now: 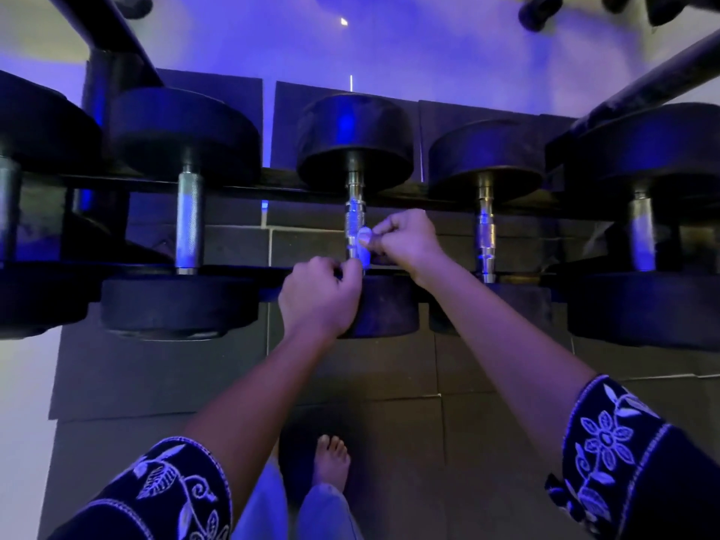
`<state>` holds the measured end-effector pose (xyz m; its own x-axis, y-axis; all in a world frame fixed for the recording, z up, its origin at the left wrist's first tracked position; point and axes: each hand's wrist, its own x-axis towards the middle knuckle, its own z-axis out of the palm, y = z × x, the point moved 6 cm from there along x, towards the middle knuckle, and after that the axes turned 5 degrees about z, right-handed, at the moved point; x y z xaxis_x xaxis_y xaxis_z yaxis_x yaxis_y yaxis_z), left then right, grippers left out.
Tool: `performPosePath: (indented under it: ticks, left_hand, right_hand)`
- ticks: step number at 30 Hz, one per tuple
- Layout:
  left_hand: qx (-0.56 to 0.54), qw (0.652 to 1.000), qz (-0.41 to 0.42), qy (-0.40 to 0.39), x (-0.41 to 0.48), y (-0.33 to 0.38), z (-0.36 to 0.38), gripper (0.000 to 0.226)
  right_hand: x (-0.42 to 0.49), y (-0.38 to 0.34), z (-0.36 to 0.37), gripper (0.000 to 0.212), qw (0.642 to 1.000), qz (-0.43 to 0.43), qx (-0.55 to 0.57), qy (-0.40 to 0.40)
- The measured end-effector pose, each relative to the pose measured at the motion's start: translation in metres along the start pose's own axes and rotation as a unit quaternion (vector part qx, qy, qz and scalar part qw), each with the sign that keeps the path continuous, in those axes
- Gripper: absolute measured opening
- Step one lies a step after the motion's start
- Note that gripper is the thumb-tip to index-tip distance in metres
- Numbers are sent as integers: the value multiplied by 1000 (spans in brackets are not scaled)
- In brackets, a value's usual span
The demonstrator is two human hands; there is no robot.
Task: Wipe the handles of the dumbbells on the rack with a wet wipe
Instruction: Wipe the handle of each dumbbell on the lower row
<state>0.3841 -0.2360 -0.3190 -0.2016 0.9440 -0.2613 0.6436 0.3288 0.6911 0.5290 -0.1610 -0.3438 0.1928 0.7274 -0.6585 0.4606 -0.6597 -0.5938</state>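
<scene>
Several black dumbbells lie across a dark rack (249,191), their steel handles pointing away from me. The middle dumbbell's handle (353,212) is the one under my hands. A small pale wet wipe (364,247) is pressed against the near part of that handle. My right hand (407,239) pinches the wipe's upper end beside the handle. My left hand (319,296) pinches its lower end, just over the near weight head. The wipe is mostly hidden by my fingers. Other handles stand to the left (189,224) and right (486,235).
The rack's slanted uprights rise at the far left (113,37) and far right (662,77). Dark floor mats (156,376) lie under the rack. My bare foot (331,461) stands on the mats below my hands. Blue light washes the wall behind.
</scene>
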Motion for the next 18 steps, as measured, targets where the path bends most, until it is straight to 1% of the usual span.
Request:
performPosePath:
  ticks: [2, 3, 6, 7, 9, 11, 12, 13, 15, 17, 18]
  left_hand:
    - [-1, 1000, -1, 0, 0, 0, -1, 48]
    - [3, 1000, -4, -1, -1, 0, -1, 48]
    - [9, 1000, -11, -5, -1, 2, -1, 46]
    - [7, 1000, -12, -8, -1, 3, -1, 45]
    - [7, 1000, -17, -10, -1, 1, -1, 43]
    - [14, 1000, -19, -13, -1, 0, -2, 43]
    - [20, 1000, -18, -15, -1, 1, -3, 42]
    - [24, 999, -17, -16, 0, 0, -2, 41]
    - [26, 999, -15, -15, 0, 1, -2, 39]
    - [26, 999, -14, -15, 0, 1, -2, 39]
    - [26, 999, -12, -16, 0, 1, -2, 40]
  right_hand:
    - [-5, -3, 3, 26, 999, -22, -48, -15]
    - [-3, -1, 3, 27, 999, -18, -50, -14]
    - [0, 4, 5, 27, 998, 42, 41, -30]
    - [4, 4, 5, 24, 998, 38, 47, -21]
    - [7, 1, 5, 19, 1000, -9, -15, 0]
    - [-2, 0, 5, 19, 995, -42, -87, -3]
    - [-6, 2, 5, 18, 994, -44, -95, -11]
    - [-6, 4, 6, 18, 996, -35, -81, -27]
    - [-1, 7, 8, 18, 998, 23, -11, -52]
    - [5, 5, 14, 19, 992, 83, 68, -69]
    - [8, 4, 17, 24, 985, 111, 104, -80]
